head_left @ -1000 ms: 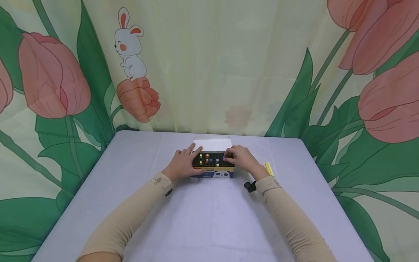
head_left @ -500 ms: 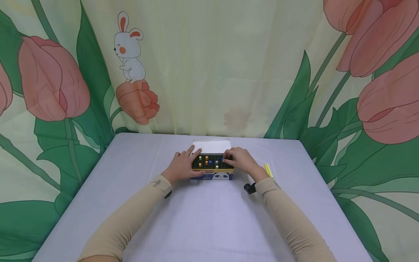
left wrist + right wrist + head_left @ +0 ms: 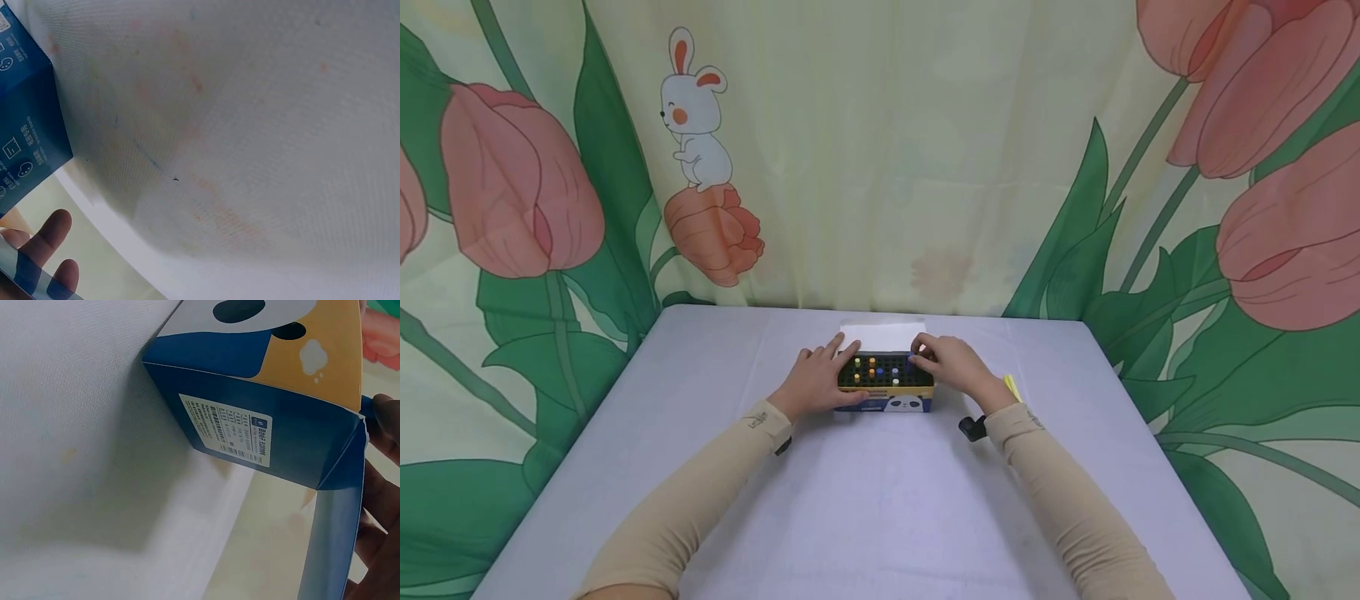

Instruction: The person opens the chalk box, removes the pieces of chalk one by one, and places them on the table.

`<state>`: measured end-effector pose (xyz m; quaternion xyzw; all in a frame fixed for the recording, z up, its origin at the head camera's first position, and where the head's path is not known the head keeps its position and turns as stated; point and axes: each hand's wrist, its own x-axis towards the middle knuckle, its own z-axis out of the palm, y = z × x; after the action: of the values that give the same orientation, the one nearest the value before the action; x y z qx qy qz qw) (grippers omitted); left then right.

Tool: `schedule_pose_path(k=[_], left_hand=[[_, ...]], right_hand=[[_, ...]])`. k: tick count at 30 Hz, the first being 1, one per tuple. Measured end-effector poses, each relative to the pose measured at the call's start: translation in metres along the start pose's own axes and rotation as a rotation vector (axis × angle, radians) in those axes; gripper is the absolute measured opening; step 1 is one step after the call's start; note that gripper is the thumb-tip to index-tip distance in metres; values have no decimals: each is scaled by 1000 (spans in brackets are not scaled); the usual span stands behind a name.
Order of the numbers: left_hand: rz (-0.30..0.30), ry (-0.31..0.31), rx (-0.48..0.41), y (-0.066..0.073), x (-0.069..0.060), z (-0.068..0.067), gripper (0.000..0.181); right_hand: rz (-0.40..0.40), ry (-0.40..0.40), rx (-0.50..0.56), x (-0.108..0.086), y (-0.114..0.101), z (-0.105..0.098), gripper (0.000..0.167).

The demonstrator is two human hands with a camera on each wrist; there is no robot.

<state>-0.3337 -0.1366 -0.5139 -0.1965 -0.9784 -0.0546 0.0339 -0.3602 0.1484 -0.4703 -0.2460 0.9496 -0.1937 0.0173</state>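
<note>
two hands flank one rectangular cardboard box [image 3: 880, 402], which stands on the table toward its far edge. the left hand [image 3: 814, 379] is spread wide, thumb along the front wall and fingers reaching to the rear left corner. the right hand [image 3: 955, 367] is narrowed, pinching one blue stick [image 3: 911, 359] at the right end of the box.

seven coloured stick ends show in the black perforated tray [image 3: 917, 380]: two yellow, two orange, one blue, one pale lavender and one white. at least one yellow stick [image 3: 1011, 385] lies beside the right wrist, partly hidden, so the full count cannot be told.

the box is smooth printed card in blue and orange-yellow, with one panda face [image 3: 906, 403] on the front; one white flap [image 3: 883, 337] stands open behind. one printed label [image 3: 228, 428] is fixed to the blue end wall.

two beige sleeves [image 3: 700, 492] cover the forearms, and one small black device [image 3: 973, 428] sits by the right wrist. the finely woven white tablecloth [image 3: 887, 500] extends between the forearms; behind the straight far edge hangs a curtain [image 3: 880, 167] printed with one rabbit and large pink tulips.
</note>
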Motion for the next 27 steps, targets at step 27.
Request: schedule_pose_path(k=[27], left_hand=[[-14, -15, 5, 2, 0, -1, 105]], right_hand=[[9, 116, 119, 1, -3, -17, 25]])
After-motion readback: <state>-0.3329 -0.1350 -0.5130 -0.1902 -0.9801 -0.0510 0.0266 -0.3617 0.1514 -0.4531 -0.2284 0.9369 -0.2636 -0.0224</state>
